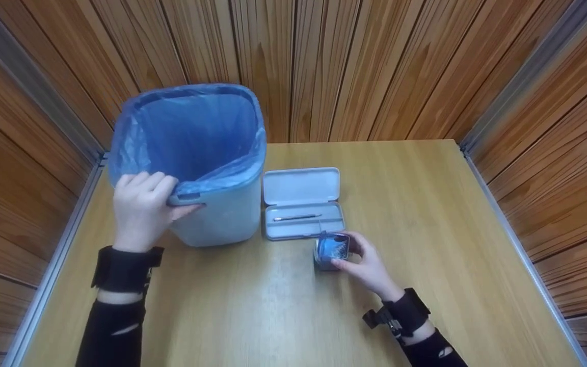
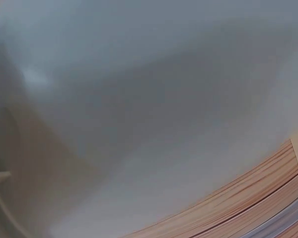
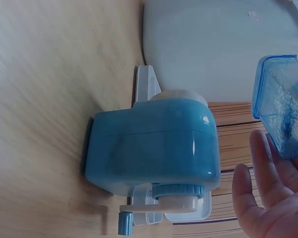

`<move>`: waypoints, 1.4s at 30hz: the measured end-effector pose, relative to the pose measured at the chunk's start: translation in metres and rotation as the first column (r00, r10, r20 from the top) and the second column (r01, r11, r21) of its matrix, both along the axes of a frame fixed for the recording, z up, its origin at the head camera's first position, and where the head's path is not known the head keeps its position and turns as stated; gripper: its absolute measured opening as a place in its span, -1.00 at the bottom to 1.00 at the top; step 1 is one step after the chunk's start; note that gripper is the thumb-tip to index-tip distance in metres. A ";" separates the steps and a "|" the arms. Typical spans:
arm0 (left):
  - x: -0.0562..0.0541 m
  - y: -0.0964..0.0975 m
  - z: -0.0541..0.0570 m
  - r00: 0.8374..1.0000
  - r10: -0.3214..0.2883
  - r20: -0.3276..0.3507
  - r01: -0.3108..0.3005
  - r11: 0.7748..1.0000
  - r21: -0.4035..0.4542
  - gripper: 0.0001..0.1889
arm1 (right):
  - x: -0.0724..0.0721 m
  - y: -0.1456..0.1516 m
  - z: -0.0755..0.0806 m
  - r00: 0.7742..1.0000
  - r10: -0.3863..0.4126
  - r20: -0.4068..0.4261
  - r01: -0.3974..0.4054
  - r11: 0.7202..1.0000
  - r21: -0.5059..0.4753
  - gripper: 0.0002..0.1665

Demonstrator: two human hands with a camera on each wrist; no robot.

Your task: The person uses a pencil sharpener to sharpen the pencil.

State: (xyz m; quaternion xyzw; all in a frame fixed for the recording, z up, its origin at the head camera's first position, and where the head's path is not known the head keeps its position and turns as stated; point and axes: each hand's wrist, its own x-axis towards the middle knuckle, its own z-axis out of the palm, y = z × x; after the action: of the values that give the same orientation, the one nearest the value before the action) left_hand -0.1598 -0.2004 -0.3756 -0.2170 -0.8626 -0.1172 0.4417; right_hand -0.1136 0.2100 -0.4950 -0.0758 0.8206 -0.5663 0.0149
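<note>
My left hand (image 1: 143, 206) grips the front rim of a light blue trash bin (image 1: 222, 216), its thumb under the edge. A blue plastic liner (image 1: 199, 130) covers the inside of the bin. With my right hand (image 1: 368, 265) I hold a clear blue shavings container (image 1: 334, 245) between thumb and fingers. Pale shavings show inside the container (image 3: 286, 106) in the right wrist view. Below it on the table stands a blue pencil sharpener (image 3: 149, 144) with a crank, mostly hidden in the head view. The left wrist view shows mainly the blurred bin wall.
An open pale pencil case (image 1: 301, 186) lies to the right of the bin, with one pencil (image 1: 297, 217) in its lower half. Wood-panelled walls (image 1: 324, 66) stand behind and at both sides of the wooden table (image 1: 252, 306).
</note>
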 end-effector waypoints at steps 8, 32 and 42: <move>0.002 0.000 0.002 1.000 -0.027 0.009 0.027 0.999 0.044 -0.19 | -0.016 -0.006 0.024 1.000 0.015 -0.014 -0.015 1.000 -0.025 -0.34; 0.006 0.005 0.003 0.998 0.012 0.061 -0.013 1.000 0.004 -0.21 | -0.129 -0.153 0.206 0.052 0.916 -0.398 0.653 0.270 0.707 -0.44; 0.005 0.011 0.004 1.000 -0.022 0.008 0.021 0.998 0.056 -0.23 | -0.128 -0.133 0.186 0.542 0.410 -0.734 0.147 0.814 0.562 -0.49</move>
State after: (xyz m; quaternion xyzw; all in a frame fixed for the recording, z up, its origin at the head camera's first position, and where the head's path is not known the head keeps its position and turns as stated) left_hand -0.1551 -0.1898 -0.3714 -0.2132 -0.8586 -0.1471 0.4424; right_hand -0.2412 0.0773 -0.3093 -0.3908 0.8466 -0.1895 -0.3078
